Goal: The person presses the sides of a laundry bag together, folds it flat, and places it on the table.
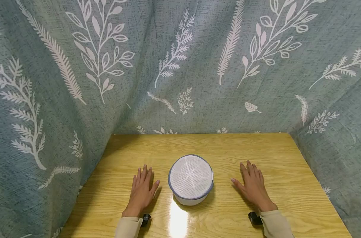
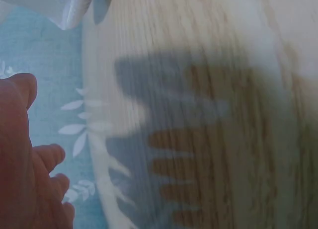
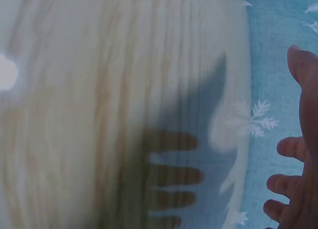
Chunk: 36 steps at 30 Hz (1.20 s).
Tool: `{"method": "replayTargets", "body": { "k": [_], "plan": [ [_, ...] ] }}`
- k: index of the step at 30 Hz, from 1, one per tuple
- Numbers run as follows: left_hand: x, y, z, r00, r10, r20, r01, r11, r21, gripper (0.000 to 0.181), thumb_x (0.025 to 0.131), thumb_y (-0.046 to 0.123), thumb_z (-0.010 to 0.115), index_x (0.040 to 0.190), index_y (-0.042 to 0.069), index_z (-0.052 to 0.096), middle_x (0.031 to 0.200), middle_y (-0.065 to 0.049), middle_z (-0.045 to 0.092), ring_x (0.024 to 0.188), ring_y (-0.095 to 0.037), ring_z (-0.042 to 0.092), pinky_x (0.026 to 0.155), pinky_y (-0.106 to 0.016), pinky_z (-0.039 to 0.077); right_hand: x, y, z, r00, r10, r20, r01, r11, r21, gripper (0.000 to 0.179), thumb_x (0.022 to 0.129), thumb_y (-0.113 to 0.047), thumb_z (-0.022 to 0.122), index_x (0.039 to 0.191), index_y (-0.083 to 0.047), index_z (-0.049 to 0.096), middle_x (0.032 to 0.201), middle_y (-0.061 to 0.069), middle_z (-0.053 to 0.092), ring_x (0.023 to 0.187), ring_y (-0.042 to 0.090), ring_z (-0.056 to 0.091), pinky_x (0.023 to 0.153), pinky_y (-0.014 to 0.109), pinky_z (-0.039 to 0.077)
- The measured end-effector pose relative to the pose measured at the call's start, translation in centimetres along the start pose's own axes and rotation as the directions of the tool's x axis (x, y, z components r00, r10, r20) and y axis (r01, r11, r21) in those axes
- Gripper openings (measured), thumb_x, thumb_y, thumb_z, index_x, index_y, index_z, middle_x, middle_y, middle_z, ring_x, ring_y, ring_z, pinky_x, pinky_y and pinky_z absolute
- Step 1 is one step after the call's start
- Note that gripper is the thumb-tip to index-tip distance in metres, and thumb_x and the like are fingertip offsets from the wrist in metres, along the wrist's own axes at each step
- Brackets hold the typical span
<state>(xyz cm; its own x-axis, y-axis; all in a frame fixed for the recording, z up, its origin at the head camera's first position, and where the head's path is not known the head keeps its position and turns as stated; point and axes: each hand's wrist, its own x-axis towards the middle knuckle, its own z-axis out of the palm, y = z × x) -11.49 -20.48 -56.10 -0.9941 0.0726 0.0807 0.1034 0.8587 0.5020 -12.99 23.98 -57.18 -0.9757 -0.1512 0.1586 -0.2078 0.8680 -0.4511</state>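
A round white mesh pouch (image 1: pixel 190 177), like a laundry wash bag with blue edging, stands on the wooden table between the two hands. A small white tab shows on its right edge. To its left, my left hand (image 1: pixel 141 190) has its fingers extended and thumb spread, apart from the pouch. On the other side, my right hand (image 1: pixel 253 185) is held out flat in the same way, holding nothing. In the left wrist view, a corner of white mesh (image 2: pixel 72 8) shows at the top beside the left hand (image 2: pixel 25 159). The right wrist view shows the right hand (image 3: pixel 305 149) with shadows on the wood.
The wooden table (image 1: pixel 287 205) has its back edge against a blue-green curtain (image 1: pixel 204 109) with white leaf prints, which also hangs along both sides. A black wrist device (image 1: pixel 146 219) sits at the left cuff, another (image 1: pixel 255 218) at the right.
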Motion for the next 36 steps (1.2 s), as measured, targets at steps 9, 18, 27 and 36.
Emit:
{"method": "replayTargets", "body": {
  "k": [9, 18, 27, 36],
  "plan": [
    [0.0, 0.6, 0.0, 1.000, 0.020, -0.013, -0.021, 0.999, -0.035, 0.068, 0.109, 0.036, 0.057, 0.161, -0.004, 0.038, 0.171, -0.029, 0.022, 0.158, -0.053, 0.013, 0.126, -0.070, 0.010, 0.3, -1.2, 0.3, 0.999, -0.033, -0.033, 0.034, 0.998, 0.045, 0.077, 0.102, -0.033, 0.072, 0.159, 0.006, 0.039, 0.163, 0.038, 0.029, 0.149, 0.062, 0.026, 0.117, 0.077, 0.019],
    [0.1, 1.2, -0.2, 1.000, 0.021, 0.013, -0.020, 0.998, -0.055, 0.067, 0.111, 0.036, 0.054, 0.161, -0.005, 0.037, 0.172, -0.028, 0.022, 0.158, -0.053, 0.013, 0.125, -0.070, 0.010, 0.6, -2.5, 0.7, 0.992, -0.076, -0.100, 0.087, 0.989, 0.115, 0.069, 0.101, -0.024, 0.073, 0.155, 0.008, 0.044, 0.157, 0.039, 0.039, 0.140, 0.062, 0.039, 0.111, 0.079, 0.028],
    [-0.1, 1.7, -0.1, 0.999, 0.023, 0.021, -0.022, 0.998, -0.060, 0.067, 0.111, 0.036, 0.053, 0.162, -0.005, 0.036, 0.172, -0.028, 0.021, 0.159, -0.053, 0.012, 0.126, -0.069, 0.008, 0.7, -3.6, 1.1, 0.986, -0.110, -0.127, 0.122, 0.988, 0.099, 0.068, 0.099, -0.022, 0.075, 0.153, 0.008, 0.047, 0.155, 0.038, 0.042, 0.138, 0.060, 0.042, 0.109, 0.078, 0.030],
    [0.0, 1.9, 0.1, 1.000, 0.029, 0.009, -0.028, 0.999, -0.014, 0.069, 0.110, 0.038, 0.055, 0.162, -0.003, 0.036, 0.173, -0.026, 0.019, 0.160, -0.051, 0.011, 0.127, -0.068, 0.008, 0.8, -4.6, 0.6, 0.984, -0.143, -0.105, 0.148, 0.988, 0.048, 0.072, 0.100, -0.031, 0.073, 0.156, 0.006, 0.045, 0.160, 0.036, 0.038, 0.145, 0.057, 0.037, 0.115, 0.076, 0.025]
  ]
}}
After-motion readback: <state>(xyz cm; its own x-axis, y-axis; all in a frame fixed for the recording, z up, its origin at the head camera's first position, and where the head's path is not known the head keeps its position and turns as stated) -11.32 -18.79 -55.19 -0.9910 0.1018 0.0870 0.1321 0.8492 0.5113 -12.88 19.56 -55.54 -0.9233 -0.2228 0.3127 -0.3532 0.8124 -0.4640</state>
